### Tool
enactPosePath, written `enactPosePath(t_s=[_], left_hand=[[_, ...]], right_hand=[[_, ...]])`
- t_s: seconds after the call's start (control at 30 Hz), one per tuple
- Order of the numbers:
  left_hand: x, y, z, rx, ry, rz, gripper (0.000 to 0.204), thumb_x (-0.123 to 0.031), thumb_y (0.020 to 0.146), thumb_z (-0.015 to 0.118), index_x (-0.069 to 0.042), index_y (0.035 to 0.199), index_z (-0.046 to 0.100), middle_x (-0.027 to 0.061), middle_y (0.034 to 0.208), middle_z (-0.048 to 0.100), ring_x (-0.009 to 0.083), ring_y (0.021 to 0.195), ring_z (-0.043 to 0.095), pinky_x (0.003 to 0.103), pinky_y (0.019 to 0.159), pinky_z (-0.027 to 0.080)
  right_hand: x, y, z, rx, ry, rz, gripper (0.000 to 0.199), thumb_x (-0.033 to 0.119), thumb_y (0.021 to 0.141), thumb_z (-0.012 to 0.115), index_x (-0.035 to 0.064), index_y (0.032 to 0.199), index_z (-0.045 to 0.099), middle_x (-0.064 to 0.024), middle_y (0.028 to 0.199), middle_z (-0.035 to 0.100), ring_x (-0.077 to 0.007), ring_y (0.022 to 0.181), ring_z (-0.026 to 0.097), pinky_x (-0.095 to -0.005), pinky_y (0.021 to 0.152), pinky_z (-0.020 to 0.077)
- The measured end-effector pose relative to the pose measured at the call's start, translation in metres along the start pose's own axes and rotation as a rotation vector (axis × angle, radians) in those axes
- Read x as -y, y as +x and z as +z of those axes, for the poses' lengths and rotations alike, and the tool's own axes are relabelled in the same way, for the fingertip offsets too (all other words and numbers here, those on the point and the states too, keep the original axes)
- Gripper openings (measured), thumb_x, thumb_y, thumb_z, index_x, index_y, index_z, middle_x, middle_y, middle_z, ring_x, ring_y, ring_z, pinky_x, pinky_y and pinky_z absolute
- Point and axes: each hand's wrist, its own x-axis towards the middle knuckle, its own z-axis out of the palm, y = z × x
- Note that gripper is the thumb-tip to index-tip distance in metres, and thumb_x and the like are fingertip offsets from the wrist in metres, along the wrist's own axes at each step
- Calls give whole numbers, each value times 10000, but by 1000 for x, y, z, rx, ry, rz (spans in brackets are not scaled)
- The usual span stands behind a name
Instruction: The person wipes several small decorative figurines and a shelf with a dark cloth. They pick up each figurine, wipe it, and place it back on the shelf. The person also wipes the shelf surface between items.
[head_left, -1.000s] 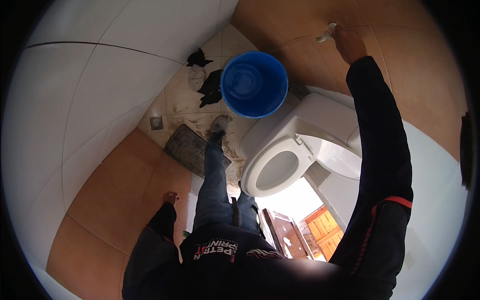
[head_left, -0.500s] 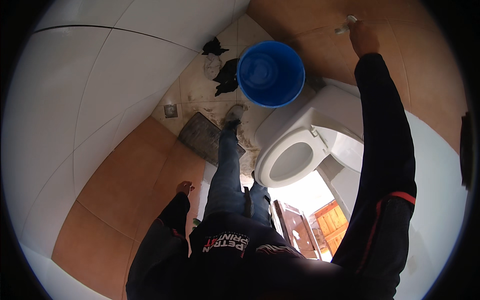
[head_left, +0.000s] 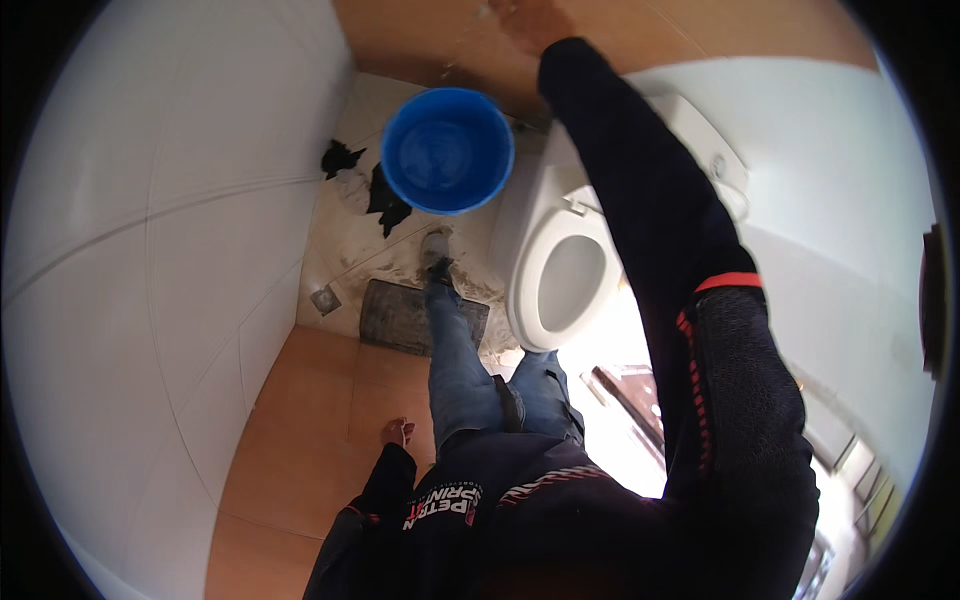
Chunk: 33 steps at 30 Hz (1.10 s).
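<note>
My right arm reaches far forward, and my right hand [head_left: 533,24] is at the brown tiled wall [head_left: 640,35] beyond the toilet. Motion smears that hand's fingers, and what they hold, if anything, does not show clearly. Down at my left side hangs my left hand [head_left: 398,432], its fingers curled in with nothing visible in them. It is nearest to the brown tiles low on the left. A round blue bucket [head_left: 447,150] stands on the floor below my right hand, to the left of the white toilet [head_left: 530,262].
Dark rags [head_left: 388,202] and a pale crumpled cloth [head_left: 353,190] lie left of the bucket. A dark mat [head_left: 393,318] lies under my leg on the dirt-stained floor, near a square drain [head_left: 325,300]. The white wall [head_left: 220,200] rises at the left.
My right hand has moved left along the brown wall and is now blurred; a small whitish thing seen at it earlier is no longer clear. My view has turned; my left hand still hangs.
</note>
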Motion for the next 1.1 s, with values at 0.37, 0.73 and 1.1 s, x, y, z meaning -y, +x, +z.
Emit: enactPosePath(t_s=[0.37,0.73,1.1], left_hand=[[-125,32,-1,121,334,209,248,-323,982,519,-100,1049,607,59,912,702,177,729,650,319,537,460],[-235,-45,77,-2,560,537,218,-212,912,652,-5,976,667,113,941,696,186,903,656,357,745,524],[-26,-158,101,-418,1600,764,305,-246,905,654,-12,1099,677,91,981,712,169,943,666,378,771,520]], right_hand=[[-152,-573,66,665,419,842,478,511,934,537,89,1110,675,-227,1156,641,-410,1059,604,-445,924,487],[-124,-992,-19,66,850,2140,267,261,946,618,2,981,675,-149,672,677,-204,487,615,-343,453,494],[-247,-1115,108,-121,1313,1849,265,274,921,665,18,984,647,-110,640,651,-147,433,553,-311,409,455]])
